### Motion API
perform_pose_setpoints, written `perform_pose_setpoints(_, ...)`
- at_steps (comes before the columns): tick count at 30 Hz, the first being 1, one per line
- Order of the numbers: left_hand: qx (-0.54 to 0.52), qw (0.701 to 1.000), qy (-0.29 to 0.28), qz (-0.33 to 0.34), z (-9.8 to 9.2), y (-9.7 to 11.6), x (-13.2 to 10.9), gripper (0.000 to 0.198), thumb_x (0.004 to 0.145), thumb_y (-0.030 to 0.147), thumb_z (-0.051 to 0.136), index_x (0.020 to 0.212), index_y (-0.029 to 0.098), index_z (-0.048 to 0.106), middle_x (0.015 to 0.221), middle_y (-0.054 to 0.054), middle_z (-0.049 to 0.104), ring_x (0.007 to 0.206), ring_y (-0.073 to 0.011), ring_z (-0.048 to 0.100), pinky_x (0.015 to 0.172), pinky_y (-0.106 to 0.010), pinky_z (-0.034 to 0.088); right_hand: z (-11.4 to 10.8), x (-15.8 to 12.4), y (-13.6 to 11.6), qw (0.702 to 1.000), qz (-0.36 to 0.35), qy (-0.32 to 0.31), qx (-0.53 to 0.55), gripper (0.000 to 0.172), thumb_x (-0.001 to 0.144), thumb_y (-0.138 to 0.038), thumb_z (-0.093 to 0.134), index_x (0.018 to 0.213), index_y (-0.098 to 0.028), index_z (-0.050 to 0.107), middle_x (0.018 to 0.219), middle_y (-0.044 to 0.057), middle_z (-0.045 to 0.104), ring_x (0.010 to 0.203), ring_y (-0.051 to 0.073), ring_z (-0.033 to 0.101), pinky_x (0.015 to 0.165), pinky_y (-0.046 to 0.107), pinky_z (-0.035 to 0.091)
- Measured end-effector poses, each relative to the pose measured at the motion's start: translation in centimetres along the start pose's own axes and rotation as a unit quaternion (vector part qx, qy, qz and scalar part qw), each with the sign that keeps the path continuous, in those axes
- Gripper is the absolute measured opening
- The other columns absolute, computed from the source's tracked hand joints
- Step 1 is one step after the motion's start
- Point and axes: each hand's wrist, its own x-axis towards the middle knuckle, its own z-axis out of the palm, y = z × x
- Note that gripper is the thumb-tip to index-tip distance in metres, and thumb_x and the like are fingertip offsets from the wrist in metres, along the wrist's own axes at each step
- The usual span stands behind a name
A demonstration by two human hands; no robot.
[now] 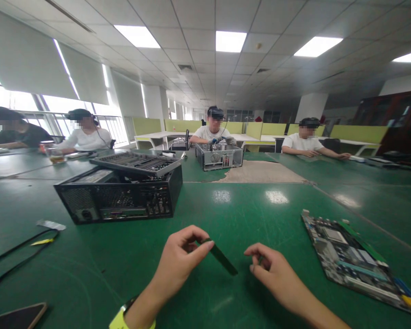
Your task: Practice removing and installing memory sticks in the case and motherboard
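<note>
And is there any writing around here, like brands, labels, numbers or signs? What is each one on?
None can be read.
Circuit board on the right: any markings are too small and blurred.
Dark computer case: any print on it is too small to read.
Thin strip in the left hand: no legible writing.
Yellow tag by the cable: no legible writing.

Open-plan office, doubling as workshop: low partitions (pixel 188 125) are dividing the background, ceiling lights (pixel 231 41) are glowing, blinds (pixel 16 50) are shading windows (pixel 15 99); opened computer case (pixel 123 201) and circuit board (pixel 352 262) are lying on green table (pixel 205 205).
</note>
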Motion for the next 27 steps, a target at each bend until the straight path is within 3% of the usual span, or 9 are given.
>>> perform_pose_setpoints(4,0.019,0.999,-0.031,-0.001,0.7,0.1,-0.1,0.020,0.075,0.036,0.065,0.074,0.016,0.064,0.070,0.000,0.061,0.062,-0.0118,0.052,0.058,-0.022,0.041,0.1,-0.2,-0.4,1.000,-0.007,-0.012,-0.006,0.018,0.077,-0.020,0.052,0.093,-0.016,0.061,0.068,-0.004,0.046,0.063,0.011,0.043,0.058,0.023,0.033)
perform_pose_setpoints(8,0.079,0.992,-0.100,-0.011,1.9,-0.9,-0.5,0.015,0.075,0.031,0.064,0.078,0.016,0.065,0.070,0.001,0.061,0.064,-0.0117,0.052,0.059,-0.021,0.039,0.1,-0.4,-0.7,1.000,-0.014,-0.013,-0.008,0.018,0.078,-0.021,0.053,0.093,-0.016,0.061,0.068,-0.004,0.047,0.063,0.011,0.044,0.058,0.023,0.033)
perform_pose_setpoints(12,0.127,0.972,-0.196,-0.017,3.6,-2.8,-1.3,0.012,0.068,0.022,0.066,0.081,0.019,0.066,0.082,0.002,0.065,0.079,-0.0145,0.056,0.072,-0.022,0.041,-0.2,-0.4,-0.9,1.000,-0.014,-0.003,-0.014,0.017,0.079,-0.023,0.052,0.092,-0.016,0.061,0.068,-0.004,0.048,0.063,0.011,0.044,0.058,0.023,0.034)
perform_pose_setpoints(14,0.166,0.963,-0.214,-0.006,3.9,-3.3,-1.5,0.007,0.069,0.019,0.062,0.075,0.020,0.066,0.082,0.002,0.066,0.082,-0.0152,0.057,0.075,-0.023,0.040,-0.4,-0.4,-1.0,1.000,-0.012,0.007,-0.018,0.017,0.080,-0.023,0.052,0.092,-0.016,0.061,0.069,-0.003,0.048,0.063,0.012,0.044,0.059,0.024,0.035)
perform_pose_setpoints(17,0.240,0.950,-0.200,-0.008,3.0,-2.7,-1.2,0.010,0.070,0.019,0.058,0.073,0.020,0.067,0.078,0.000,0.066,0.078,-0.0164,0.057,0.072,-0.025,0.040,-0.6,-0.5,-1.1,1.000,-0.010,0.011,-0.017,0.016,0.080,-0.024,0.052,0.092,-0.017,0.061,0.070,-0.003,0.048,0.064,0.012,0.044,0.060,0.024,0.035)
perform_pose_setpoints(22,0.347,0.916,-0.201,-0.016,-0.5,0.0,-0.2,0.009,0.066,0.020,0.059,0.070,0.021,0.067,0.079,-0.002,0.066,0.079,-0.0205,0.058,0.068,-0.026,0.039,-0.5,-0.5,-1.3,1.000,-0.010,0.004,-0.013,0.016,0.080,-0.025,0.052,0.091,-0.017,0.061,0.068,-0.003,0.048,0.063,0.012,0.044,0.059,0.024,0.035)
perform_pose_setpoints(27,0.379,0.912,-0.159,-0.013,-2.5,0.9,0.2,0.008,0.070,0.025,0.058,0.070,0.021,0.065,0.076,-0.002,0.063,0.076,-0.0195,0.057,0.066,-0.026,0.037,-0.3,-0.4,-1.1,1.000,-0.010,-0.001,-0.016,0.017,0.080,-0.025,0.052,0.091,-0.017,0.061,0.068,-0.003,0.048,0.063,0.012,0.044,0.059,0.024,0.034)
